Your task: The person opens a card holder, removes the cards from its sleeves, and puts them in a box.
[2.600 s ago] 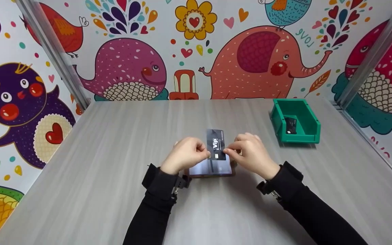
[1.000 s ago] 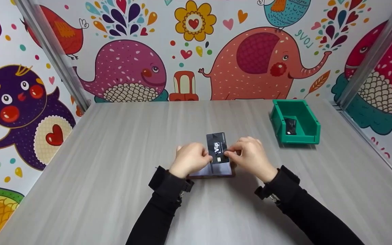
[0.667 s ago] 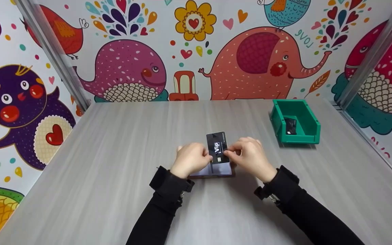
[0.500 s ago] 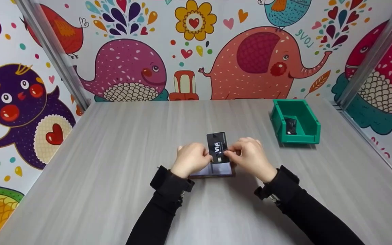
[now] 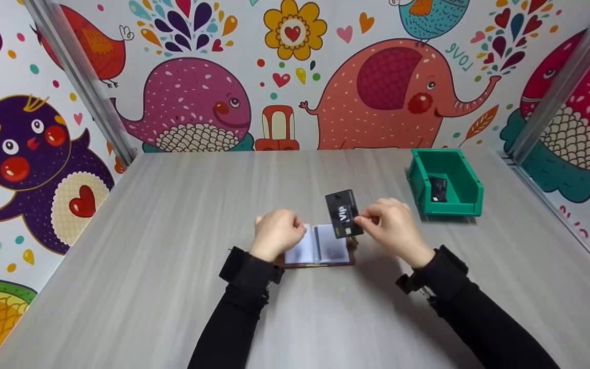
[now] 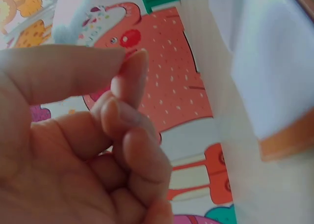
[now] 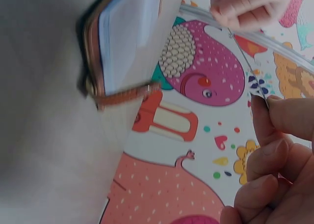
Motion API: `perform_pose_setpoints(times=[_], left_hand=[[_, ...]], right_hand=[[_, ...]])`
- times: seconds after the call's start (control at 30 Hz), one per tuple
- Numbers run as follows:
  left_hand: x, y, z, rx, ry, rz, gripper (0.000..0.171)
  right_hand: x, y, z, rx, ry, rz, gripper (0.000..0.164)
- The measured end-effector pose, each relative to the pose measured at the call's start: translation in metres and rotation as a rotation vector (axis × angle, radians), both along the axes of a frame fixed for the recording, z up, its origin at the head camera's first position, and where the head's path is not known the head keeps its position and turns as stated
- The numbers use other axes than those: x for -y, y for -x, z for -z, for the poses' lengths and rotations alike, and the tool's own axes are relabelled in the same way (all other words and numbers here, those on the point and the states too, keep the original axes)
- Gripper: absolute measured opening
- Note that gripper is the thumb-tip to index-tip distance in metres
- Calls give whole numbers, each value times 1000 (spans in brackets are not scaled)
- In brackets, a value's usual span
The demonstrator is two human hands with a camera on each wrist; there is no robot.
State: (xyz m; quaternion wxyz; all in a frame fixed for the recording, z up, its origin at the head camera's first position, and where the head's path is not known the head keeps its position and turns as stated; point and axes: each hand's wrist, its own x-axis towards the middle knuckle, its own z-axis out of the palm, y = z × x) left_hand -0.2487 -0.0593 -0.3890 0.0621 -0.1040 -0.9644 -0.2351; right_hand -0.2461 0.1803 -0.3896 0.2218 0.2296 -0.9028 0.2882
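Observation:
My right hand (image 5: 395, 230) pinches a black card (image 5: 342, 212) printed "Vip" by its right edge, between thumb and index finger. In the right wrist view the card (image 7: 248, 61) appears edge-on as a thin line. Below lies an open brown card holder (image 5: 333, 248) with clear, whitish sleeve pages, and the card overlaps its upper right corner in the head view. My left hand (image 5: 277, 233) is over the holder's left side. Its thumb and index tips meet with nothing between them in the left wrist view, the other fingers (image 6: 147, 155) curled.
A green bin (image 5: 451, 209) stands at the back right of the table, with black cards (image 5: 437, 189) inside. The holder's strap (image 7: 130, 94) sticks out at its side. A wall (image 5: 285, 77) with cartoon animals closes off the far edge of the grey table (image 5: 182, 215).
The left hand has let go of the card and moved slightly left. The right hand has carried the card up and right, tilting it, so more of the holder's pages show.

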Motion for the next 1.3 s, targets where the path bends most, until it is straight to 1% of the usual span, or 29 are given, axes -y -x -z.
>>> perform_pose_setpoints(times=[0.1,0.23,0.47,0.63,0.87,1.03,1.17,1.27,1.3], left_hand=[[5,4,3,-1,19,-46,22],[9,8,8,14,49,-93,21],[12,14,17,29,90,-134,25],[12,16,23,48,127,-144,26],[12,18,27,104,150,-133,16],[12,18,28,111,165,-134,15],[10,19,29,123,185,-144,15],[9,18,29,136,198,-149,14],[8,18,29,139,202,-149,14]], right_hand=[[-10,2,-4,0,-11,33,12],[-24,6,-8,-34,0,45,13],[-46,9,-11,-42,11,111,14],[-57,10,-13,-25,28,127,14],[-73,13,-16,26,41,173,18],[-84,15,-17,67,54,208,21],[-94,19,-16,51,54,212,24],[-102,20,-16,24,74,193,28],[-110,26,-11,17,104,163,27]])
